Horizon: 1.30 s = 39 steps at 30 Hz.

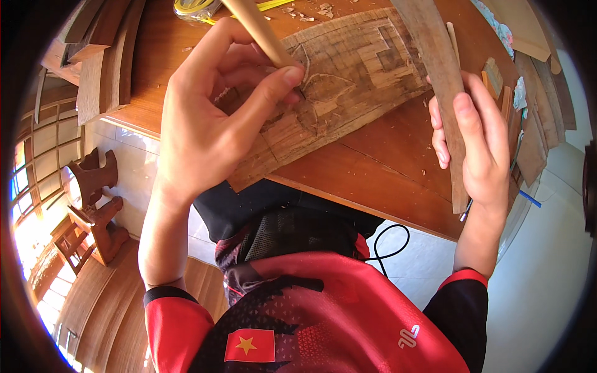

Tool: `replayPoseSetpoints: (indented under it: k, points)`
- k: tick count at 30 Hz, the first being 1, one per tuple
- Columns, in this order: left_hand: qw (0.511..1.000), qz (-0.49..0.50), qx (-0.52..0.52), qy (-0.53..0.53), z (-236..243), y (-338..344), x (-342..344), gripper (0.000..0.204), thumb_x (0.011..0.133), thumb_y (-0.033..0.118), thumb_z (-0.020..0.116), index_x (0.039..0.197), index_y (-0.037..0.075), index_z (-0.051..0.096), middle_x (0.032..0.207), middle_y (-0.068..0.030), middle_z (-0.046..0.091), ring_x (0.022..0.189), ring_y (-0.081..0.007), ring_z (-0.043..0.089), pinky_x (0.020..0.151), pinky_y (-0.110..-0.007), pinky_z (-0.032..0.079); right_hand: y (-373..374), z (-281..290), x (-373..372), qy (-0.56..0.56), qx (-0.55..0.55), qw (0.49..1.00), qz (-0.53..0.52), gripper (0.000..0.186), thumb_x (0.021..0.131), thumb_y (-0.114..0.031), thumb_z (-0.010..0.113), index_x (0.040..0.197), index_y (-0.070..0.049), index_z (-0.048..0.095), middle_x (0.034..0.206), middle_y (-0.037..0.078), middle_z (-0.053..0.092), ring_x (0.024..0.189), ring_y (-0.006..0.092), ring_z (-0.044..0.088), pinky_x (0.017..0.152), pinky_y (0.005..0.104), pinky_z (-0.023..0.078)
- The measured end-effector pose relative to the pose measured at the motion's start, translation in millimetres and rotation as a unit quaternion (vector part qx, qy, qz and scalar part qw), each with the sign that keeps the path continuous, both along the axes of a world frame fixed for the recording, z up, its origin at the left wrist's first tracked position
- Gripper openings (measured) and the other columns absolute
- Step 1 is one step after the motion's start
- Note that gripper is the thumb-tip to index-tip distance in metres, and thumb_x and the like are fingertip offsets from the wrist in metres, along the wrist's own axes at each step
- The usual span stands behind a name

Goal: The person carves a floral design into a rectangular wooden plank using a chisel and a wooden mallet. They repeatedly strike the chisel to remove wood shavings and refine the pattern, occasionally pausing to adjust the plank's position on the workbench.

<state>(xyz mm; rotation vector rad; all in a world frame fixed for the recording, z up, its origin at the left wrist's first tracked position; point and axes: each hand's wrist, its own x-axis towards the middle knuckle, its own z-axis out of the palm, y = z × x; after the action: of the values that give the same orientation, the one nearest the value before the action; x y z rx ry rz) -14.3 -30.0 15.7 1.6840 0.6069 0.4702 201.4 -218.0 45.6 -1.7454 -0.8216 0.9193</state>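
Note:
My left hand (217, 118) is closed round the low end of a chisel with a pale, round wooden handle (260, 30). Its handle leans up and to the left, and the blade is mostly hidden behind my fingers and thumb. Under it lies a brown wooden board (367, 81) with shallow carved outlines and a stepped, angular figure cut near its far right end. My right hand (479, 133) grips a long, flat, slightly curved wooden bat (438, 62), held tilted above the board's right end, with my thumb along its face.
The board rests at a slant on a reddish-brown wooden table (385, 180) strewn with shavings (325, 9). A yellow tape measure (196, 7) lies at the far left. Stacked wood pieces (106, 62) stand left; more planks (538, 118) lean right, near a blue pen-like stick (530, 199).

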Motion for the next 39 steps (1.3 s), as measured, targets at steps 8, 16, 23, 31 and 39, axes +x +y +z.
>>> replayPoseSetpoints:
  k: [8, 16, 23, 31, 39]
  points:
    - [0.996, 0.034, 0.086, -0.001, -3, -9, 1, 0.031, 0.093, -0.001, 0.074, 0.121, -0.006, 0.061, 0.107, -0.0139, 0.073, 0.093, -0.0183, 0.074, 0.083, -0.03, 0.059, -16, -9, -5, 0.001, -0.002, 1.0, -0.027, 0.038, 0.11, -0.029, 0.053, 0.129, 0.003, 0.056, 0.086, 0.005, 0.059, 0.058, 0.0071, 0.049, 0.048, 0.0223, 0.038]
    - [0.99, 0.009, 0.143, 0.001, -7, -9, -1, 0.028, 0.09, -0.003, 0.076, 0.115, -0.006, 0.065, 0.107, -0.0104, 0.072, 0.095, -0.0193, 0.075, 0.086, -0.03, 0.059, -23, -8, -9, 0.0, 0.001, 0.999, -0.032, 0.039, 0.109, -0.03, 0.053, 0.129, 0.003, 0.056, 0.087, 0.005, 0.059, 0.058, 0.007, 0.049, 0.049, 0.0228, 0.038]
    - [0.989, -0.002, 0.145, -0.007, -8, -8, 3, 0.029, 0.09, -0.004, 0.076, 0.117, -0.006, 0.064, 0.105, -0.0102, 0.073, 0.096, -0.0195, 0.075, 0.086, -0.03, 0.059, -25, -6, -13, -0.003, -0.001, 0.999, -0.031, 0.04, 0.109, -0.031, 0.054, 0.13, 0.003, 0.056, 0.087, 0.006, 0.059, 0.059, 0.0071, 0.049, 0.049, 0.0228, 0.038]
    - [0.98, -0.033, 0.195, 0.007, -5, -1, 9, 0.025, 0.089, -0.003, 0.077, 0.112, -0.003, 0.068, 0.102, -0.0076, 0.075, 0.096, -0.0168, 0.075, 0.087, -0.029, 0.058, -25, -4, -14, -0.005, -0.004, 1.0, -0.029, 0.042, 0.109, -0.032, 0.054, 0.13, 0.003, 0.056, 0.087, 0.006, 0.06, 0.059, 0.0068, 0.049, 0.049, 0.0223, 0.038]
    - [0.972, -0.064, 0.224, 0.011, 0, 1, 11, 0.023, 0.09, -0.002, 0.076, 0.111, -0.003, 0.068, 0.098, -0.0076, 0.076, 0.094, -0.016, 0.076, 0.084, -0.028, 0.059, -26, -4, -15, -0.013, -0.001, 1.0, -0.026, 0.042, 0.109, -0.033, 0.054, 0.131, 0.003, 0.055, 0.087, 0.006, 0.06, 0.058, 0.0068, 0.049, 0.049, 0.0224, 0.037]
